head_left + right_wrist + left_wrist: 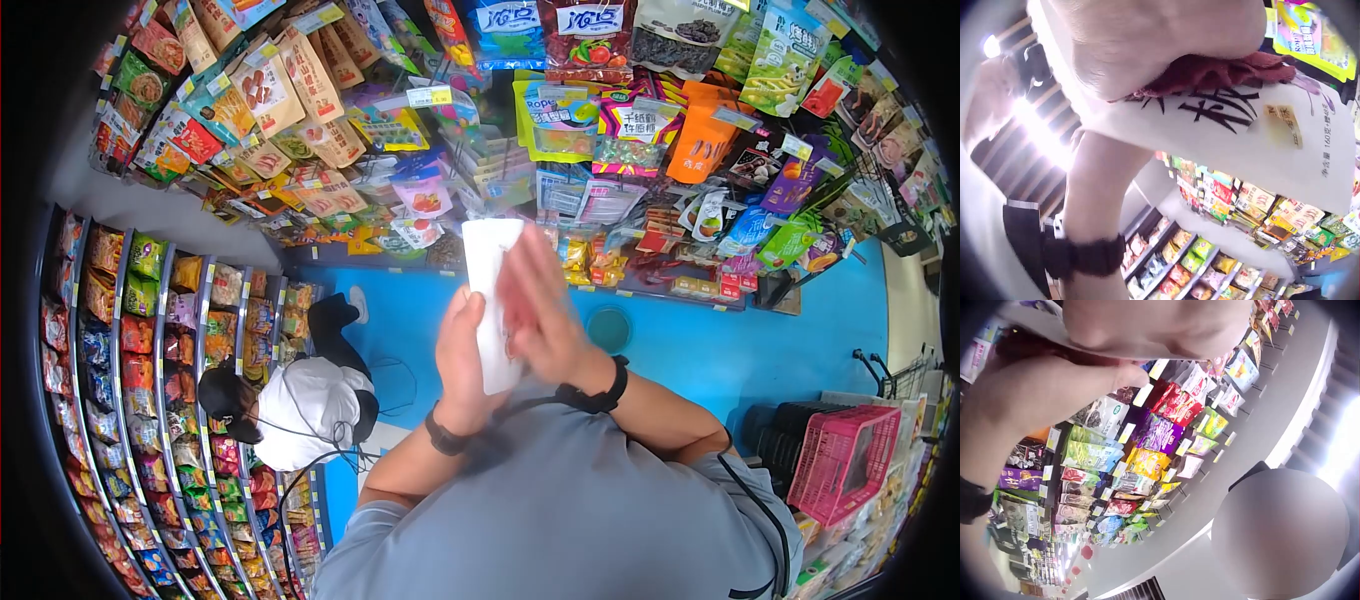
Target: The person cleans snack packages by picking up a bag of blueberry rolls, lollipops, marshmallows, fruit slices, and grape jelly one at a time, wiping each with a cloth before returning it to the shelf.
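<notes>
In the head view my left hand (461,345) grips a white packet (487,320) upright before my chest, thumb on its near face. Black Chinese characters, a small gold label and weight print show on the packet (1319,140) in the right wrist view. My right hand (548,315), blurred, holds a dark red cloth (515,285) against the packet's face. The cloth (1229,74) bunches out from under that hand in the right wrist view. In the left wrist view my right hand (1041,394) lies along the packet, thumb toward my left hand (1160,325).
Hanging snack bags (640,125) fill the rack in front. Shelves of packets (150,330) curve along the left, where another person in a white top (310,410) bends. A pink basket (845,460) stands at right; a green round container (609,328) is on the blue floor.
</notes>
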Tool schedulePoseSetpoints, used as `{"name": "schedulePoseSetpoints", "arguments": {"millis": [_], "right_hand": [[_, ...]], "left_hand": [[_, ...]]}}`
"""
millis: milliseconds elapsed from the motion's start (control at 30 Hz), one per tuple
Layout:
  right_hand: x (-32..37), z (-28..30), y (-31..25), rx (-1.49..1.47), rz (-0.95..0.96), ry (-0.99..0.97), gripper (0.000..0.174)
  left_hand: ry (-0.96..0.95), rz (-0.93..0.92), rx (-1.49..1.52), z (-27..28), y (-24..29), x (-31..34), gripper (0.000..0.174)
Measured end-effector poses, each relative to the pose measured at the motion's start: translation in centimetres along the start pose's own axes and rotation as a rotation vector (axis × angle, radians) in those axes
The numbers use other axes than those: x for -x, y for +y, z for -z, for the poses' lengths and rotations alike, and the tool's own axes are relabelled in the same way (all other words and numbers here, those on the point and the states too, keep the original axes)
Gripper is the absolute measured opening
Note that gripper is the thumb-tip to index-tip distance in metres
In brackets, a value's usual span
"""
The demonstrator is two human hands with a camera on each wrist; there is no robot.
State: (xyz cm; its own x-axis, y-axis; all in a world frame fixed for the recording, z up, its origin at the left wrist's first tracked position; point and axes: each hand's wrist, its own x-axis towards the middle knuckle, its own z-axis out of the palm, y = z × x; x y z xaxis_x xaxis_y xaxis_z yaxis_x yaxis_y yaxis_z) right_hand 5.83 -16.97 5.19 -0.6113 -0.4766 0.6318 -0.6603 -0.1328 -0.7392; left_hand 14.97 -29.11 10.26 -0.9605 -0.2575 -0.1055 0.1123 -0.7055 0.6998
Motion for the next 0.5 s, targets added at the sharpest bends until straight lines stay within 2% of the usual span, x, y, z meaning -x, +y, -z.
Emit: {"name": "schedulePoseSetpoints", "arguments": {"millis": [67,167,233,300,367,467,500], "right_hand": [[-0.6,0.7,0.4,-0.348,-0.295,0.021,0.086],[-0.7,0.5,3.1,-0.726,-0.494,0.021,0.08],[-0.9,1.1,2.8,-0.943,-0.724,-0.018,0.078],[-0.6,1.0,2.4,-1.118,-0.85,0.037,0.077],[0.2,0.2,2.0,-1.245,-0.867,0.186,0.076],[1.6,-0.7,3.0,-1.034,-0.557,0.219,0.079],[1.7,-0.9,2.6,-0.98,-0.525,0.234,0.08]], "left_hand": [[-0.022,0.019,-0.029,-0.8,0.3,0.0,0.042],[-0.033,0.04,-0.001,-1.5,0.5,-0.2,0.045],[-0.022,0.053,0.011,-2.5,1.0,-0.4,0.045],[0.016,0.062,0.013,-3.6,1.5,-0.4,0.044],[0.025,0.062,0.0,-3.8,1.8,-0.4,0.044],[-0.016,0.056,-0.001,-2.5,1.5,-0.3,0.046],[-0.045,0.045,0.002,-2.1,1.4,-0.5,0.048]]}}
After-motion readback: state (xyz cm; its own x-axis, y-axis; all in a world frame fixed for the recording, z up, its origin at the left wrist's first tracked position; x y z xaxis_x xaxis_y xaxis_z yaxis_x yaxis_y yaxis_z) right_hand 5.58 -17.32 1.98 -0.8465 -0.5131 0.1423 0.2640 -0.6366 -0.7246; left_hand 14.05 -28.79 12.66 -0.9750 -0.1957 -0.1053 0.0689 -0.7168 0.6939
